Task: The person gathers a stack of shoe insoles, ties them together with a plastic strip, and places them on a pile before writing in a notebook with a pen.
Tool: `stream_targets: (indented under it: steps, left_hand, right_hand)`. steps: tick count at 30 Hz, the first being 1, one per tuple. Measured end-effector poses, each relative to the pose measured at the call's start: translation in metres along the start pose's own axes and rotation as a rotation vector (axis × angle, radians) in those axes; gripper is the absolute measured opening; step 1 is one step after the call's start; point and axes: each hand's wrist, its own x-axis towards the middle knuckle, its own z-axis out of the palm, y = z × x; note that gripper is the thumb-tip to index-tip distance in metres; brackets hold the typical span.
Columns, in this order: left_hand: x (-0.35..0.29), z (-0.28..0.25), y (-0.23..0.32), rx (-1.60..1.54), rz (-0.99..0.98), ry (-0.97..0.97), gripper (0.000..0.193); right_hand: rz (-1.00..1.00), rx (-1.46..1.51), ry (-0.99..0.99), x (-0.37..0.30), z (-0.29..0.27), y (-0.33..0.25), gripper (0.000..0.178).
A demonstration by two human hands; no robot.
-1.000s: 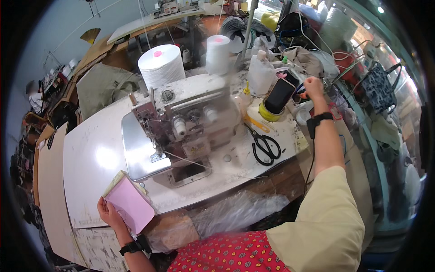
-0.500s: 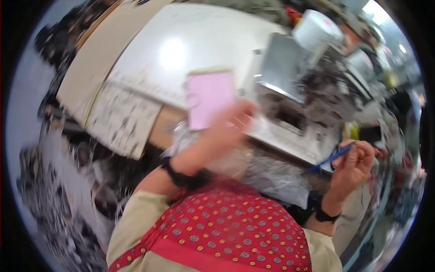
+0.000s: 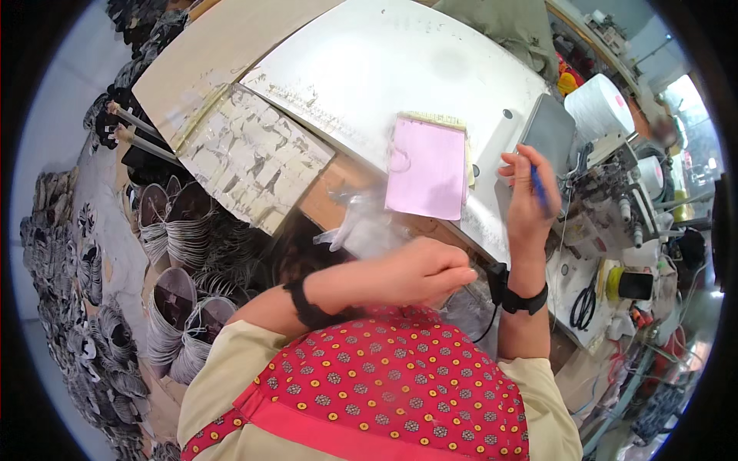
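Note:
My right hand (image 3: 529,203) is raised over the right side of the white table (image 3: 346,84), its fingers bent around a blue pen (image 3: 540,190). To its left, a pink notepad (image 3: 427,173) lies flat on the table, with a pale yellow strip along its far edge. My left hand (image 3: 415,273) is closed in front of the red patterned apron (image 3: 384,376), below the pad and apart from it. Thumb and fingers press together there; what they hold, if anything, is hidden. Both wrists wear black bands.
A sewing machine (image 3: 607,192) and a white thread cone (image 3: 600,107) stand at the right. A taped, worn board (image 3: 254,154) lies left of the table. Clear plastic (image 3: 369,223) sits at the front edge. Bundles of grey loops (image 3: 184,223) are stacked lower left.
My right hand has moved left and up with the pen, toward the pad. My left hand has drawn back from beside the pad toward the apron. The whole view has shifted.

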Motion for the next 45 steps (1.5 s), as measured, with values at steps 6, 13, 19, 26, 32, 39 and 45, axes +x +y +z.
stream_targets:
  steps: [6,13,19,26,32,39,45]
  left_hand:
    - [0.028,-0.096,-0.073,0.951,0.381,0.812,0.024]
    - [0.072,-0.064,-0.109,1.033,0.148,1.142,0.044]
    - [0.066,-0.078,-0.128,0.9,0.325,1.189,0.035]
    - [0.056,-0.091,-0.133,0.882,0.404,1.143,0.027]
    - [0.056,-0.089,-0.134,0.891,0.408,1.218,0.027]
    - [0.057,-0.089,-0.132,0.934,0.404,1.211,0.026]
    - [0.057,-0.09,-0.132,0.915,0.424,1.2,0.024]
  right_hand:
    - [0.641,0.784,-0.233,0.03,0.045,-0.003,0.033]
    - [0.706,0.642,-0.182,0.046,0.107,0.034,0.021]
    - [0.453,0.348,-0.288,0.036,0.114,0.086,0.01]
    - [0.201,0.094,-0.312,0.025,0.112,0.097,0.01]
    - [0.073,-0.049,-0.351,0.02,0.115,0.071,0.012]
    - [0.0,-0.087,-0.359,0.021,0.116,0.073,0.012]
    - [0.163,-0.108,-0.125,0.021,0.112,0.087,0.014]
